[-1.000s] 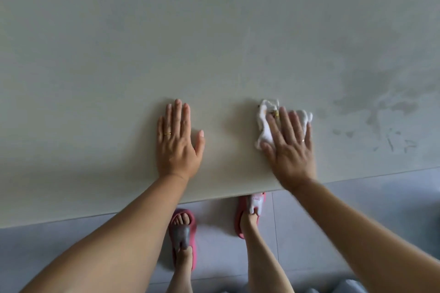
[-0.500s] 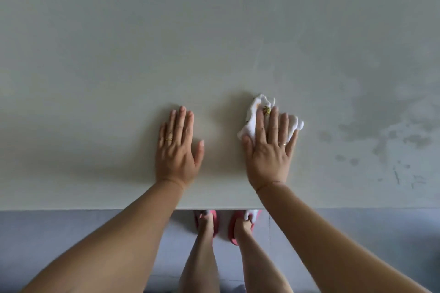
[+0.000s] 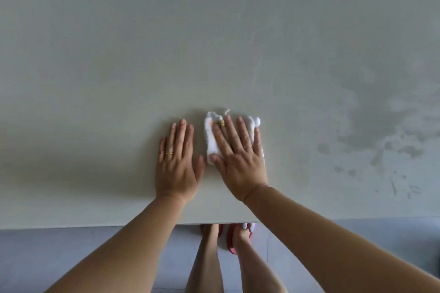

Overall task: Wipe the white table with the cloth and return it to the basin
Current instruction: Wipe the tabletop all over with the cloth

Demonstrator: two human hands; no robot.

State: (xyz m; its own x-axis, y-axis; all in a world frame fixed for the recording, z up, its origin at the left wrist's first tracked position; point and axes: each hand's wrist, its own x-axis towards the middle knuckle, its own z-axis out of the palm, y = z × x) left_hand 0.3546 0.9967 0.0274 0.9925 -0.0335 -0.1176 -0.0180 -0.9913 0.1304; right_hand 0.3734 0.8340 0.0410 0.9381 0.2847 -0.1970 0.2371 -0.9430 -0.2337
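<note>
Crumpled white cloth [image 3: 210, 140] lies on white table [image 3: 214, 43].

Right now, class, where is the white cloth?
In the head view, the cloth lies flat under the right hand, beside the left hand, near the table's front edge.

grey tiled floor [image 3: 71, 259] | pink slippers [image 3: 232, 242] on feet, partly under table edge
</note>
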